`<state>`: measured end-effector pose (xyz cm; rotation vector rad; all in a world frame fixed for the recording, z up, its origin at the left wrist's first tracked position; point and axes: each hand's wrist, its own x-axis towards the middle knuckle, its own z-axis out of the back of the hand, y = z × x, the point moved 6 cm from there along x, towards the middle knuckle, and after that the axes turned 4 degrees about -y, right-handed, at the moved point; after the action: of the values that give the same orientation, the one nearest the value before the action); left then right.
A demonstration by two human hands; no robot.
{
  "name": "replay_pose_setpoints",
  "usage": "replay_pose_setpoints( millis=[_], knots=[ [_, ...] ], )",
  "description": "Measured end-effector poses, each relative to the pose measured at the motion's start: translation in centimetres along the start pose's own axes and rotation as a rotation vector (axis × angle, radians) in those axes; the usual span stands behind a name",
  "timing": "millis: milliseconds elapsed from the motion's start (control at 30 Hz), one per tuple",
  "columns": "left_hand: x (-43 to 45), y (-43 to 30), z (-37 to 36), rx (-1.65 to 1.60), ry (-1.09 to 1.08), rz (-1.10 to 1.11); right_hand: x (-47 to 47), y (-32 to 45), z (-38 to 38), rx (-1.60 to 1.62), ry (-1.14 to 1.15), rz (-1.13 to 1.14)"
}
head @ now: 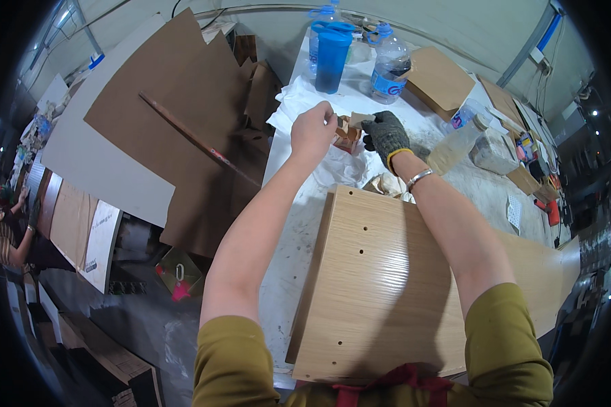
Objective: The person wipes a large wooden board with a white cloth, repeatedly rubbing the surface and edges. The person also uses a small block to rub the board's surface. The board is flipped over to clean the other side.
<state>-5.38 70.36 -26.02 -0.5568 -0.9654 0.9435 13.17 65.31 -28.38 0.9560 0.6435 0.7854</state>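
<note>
My bare left hand [311,131] is at the left of a small torn-open brown box [347,138], its fingers curled and mostly turned away; whether they pinch anything is hidden. On my right hand [387,133] is a dark grey knit glove with a yellow cuff. Its fingertips grip a tan flap [361,119] at the top of that box. Crumpled white plastic [338,168] lies under and around the box. Closer to me, a stack of wood-grain panels [382,264] with small drilled holes rests on the white worktable [280,285].
A blue shaker bottle [332,61] and a large clear water jug [388,68] stand at the back. Right of my glove leans a bottle of pale liquid [458,145]. Brown cardboard sheets [183,122] border the table's left side. Another person [12,229] works at far left.
</note>
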Motion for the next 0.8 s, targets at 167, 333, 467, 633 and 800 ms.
replay_pose_setpoints(
  millis=[167, 333, 467, 633, 800],
  knots=[
    [0.5, -0.8, 0.8, -0.041, -0.082, -0.01, -1.1, 0.3, -0.5, 0.119, 0.082, -0.025],
    [-0.7, -2.3, -0.1, 0.015, 0.042, -0.092, 0.1, -0.9, 0.3, 0.207, 0.063, -0.06],
    [-0.9, -1.5, 0.0, 0.073, -0.057, -0.131, -0.1, -1.3, 0.5, 0.364, 0.138, -0.106],
    [-0.4, -1.8, 0.8, 0.029, -0.15, -0.126, -0.8, -0.7, 0.4, 0.377, 0.162, -0.085],
    [-1.0, -2.6, -0.3, -0.022, -0.048, -0.14, -1.0, -0.1, 0.1, 0.312, 0.126, 0.002]
  ],
)
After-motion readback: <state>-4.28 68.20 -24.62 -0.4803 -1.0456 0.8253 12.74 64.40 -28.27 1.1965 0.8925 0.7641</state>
